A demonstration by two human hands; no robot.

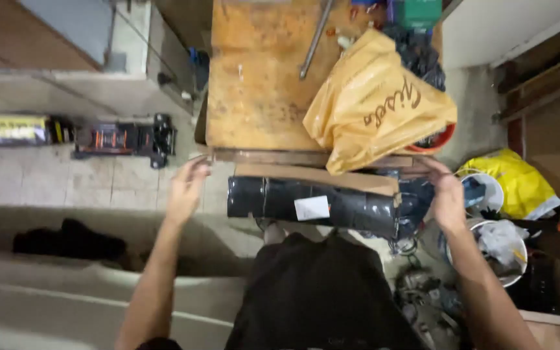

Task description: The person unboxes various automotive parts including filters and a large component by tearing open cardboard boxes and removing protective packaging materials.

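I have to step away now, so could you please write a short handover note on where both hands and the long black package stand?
Left hand: open, fingers spread, by the near left corner of the wooden table, holding nothing.
Right hand: at the right end of the black package; whether it has a grip there cannot be told.
Package: lying lengthwise along the table's near edge, against a cardboard strip, white label facing up.
On the table: a yellow bag and a metal rod.
Done: the right hand is at the package. Left: the left end is untouched.
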